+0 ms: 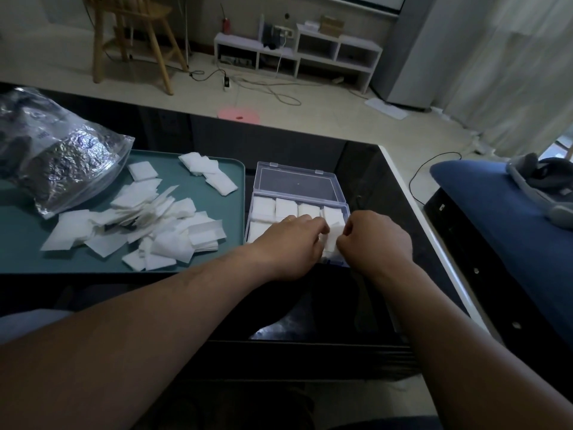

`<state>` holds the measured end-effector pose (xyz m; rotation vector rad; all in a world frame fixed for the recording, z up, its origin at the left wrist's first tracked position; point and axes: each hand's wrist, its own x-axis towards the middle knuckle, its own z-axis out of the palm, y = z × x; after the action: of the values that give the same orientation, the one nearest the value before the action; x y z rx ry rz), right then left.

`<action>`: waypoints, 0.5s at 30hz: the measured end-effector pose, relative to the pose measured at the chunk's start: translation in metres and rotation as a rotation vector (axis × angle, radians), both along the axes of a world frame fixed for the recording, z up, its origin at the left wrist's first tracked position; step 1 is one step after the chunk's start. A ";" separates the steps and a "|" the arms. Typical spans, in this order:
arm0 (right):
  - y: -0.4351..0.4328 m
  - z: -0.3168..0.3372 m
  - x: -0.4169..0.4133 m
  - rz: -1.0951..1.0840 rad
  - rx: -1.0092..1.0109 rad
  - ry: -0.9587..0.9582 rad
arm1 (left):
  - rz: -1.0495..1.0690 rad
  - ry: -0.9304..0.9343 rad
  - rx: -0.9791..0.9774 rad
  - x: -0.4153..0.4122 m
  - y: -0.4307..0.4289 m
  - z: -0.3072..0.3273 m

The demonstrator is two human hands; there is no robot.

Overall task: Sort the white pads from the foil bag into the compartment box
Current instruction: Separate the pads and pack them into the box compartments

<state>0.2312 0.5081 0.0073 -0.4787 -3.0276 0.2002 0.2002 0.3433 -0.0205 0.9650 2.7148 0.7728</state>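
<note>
Hands first: the left hand (291,243) and the right hand (375,240) sit close together over the near right part of the box. Both have their fingers curled in, and they pinch a white pad (331,240) between them from the two sides. It may be one pad or a little stack; I cannot tell. Under everything is the big, black, shiny bench (341,305). On its left side lies a flat green tray (18,243). The crinkly foil bag (55,162) rests on the far left of the tray, with its mouth turned toward the middle. A big messy heap of loose pads (139,225) spreads across the tray from the bag's mouth, and a few more lie near the tray's far right corner. Just to the right of the tray, right next to it, stands the clear box (263,212). Its lid (297,181) is open and lies flat on the far side. The far row of the box has white squares (285,207) in each of its little spaces. The hands hide most of the near row. A thin ring (289,219) shows on one finger of the left hand.
</note>
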 end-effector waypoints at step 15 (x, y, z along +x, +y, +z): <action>0.008 -0.002 0.005 0.236 0.126 -0.037 | -0.098 0.277 -0.291 0.004 0.008 0.002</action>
<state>0.2358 0.5160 0.0051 -0.1155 -3.1019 0.0122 0.2047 0.3512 -0.0188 1.1965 2.8696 0.2291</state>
